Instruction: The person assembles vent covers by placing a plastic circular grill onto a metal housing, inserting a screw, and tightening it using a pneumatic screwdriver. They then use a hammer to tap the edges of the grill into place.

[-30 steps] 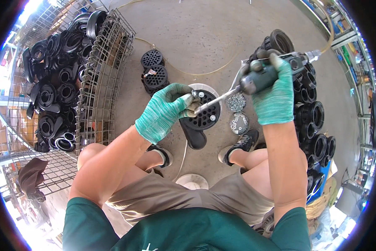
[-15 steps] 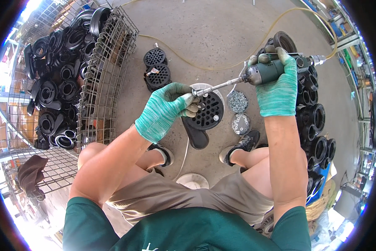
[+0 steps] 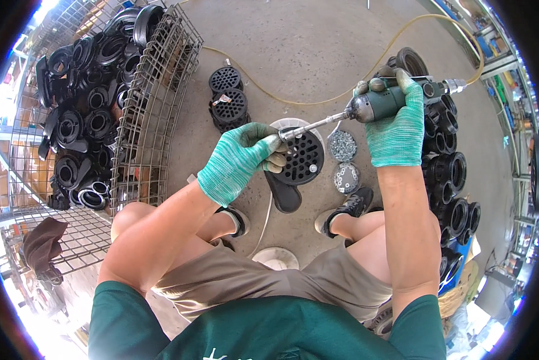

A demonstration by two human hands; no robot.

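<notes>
My right hand (image 3: 397, 129), in a green glove, grips a dark green air screwdriver (image 3: 379, 105) held level, its long silver shaft pointing left. At the end of that shaft, the gloved fingers of my left hand (image 3: 243, 157) pinch around the socket tip (image 3: 286, 135). Whether a small fastener sits between those fingers is hidden. Just beneath the tip lies a black round part with a grid of holes (image 3: 304, 161) and a rounded black lobe (image 3: 286, 198) toward me. It rests on a white round support (image 3: 290, 122), partly covered. A pale fastener shows on the part's right side.
Two round containers of small hardware, one of grey metal pieces (image 3: 343, 146) and one of pale pieces (image 3: 347, 178), stand right of the part. Stacked perforated black discs (image 3: 230, 105) are beyond my left hand. A wire cage (image 3: 155, 102) holds black rings at left; more rings (image 3: 455, 171) pile at right. A yellowish hose (image 3: 395, 42) trails from the screwdriver.
The view has shifted slightly. Both hands keep their holds, and the screwdriver stays almost where it was, its tip over the perforated part.
</notes>
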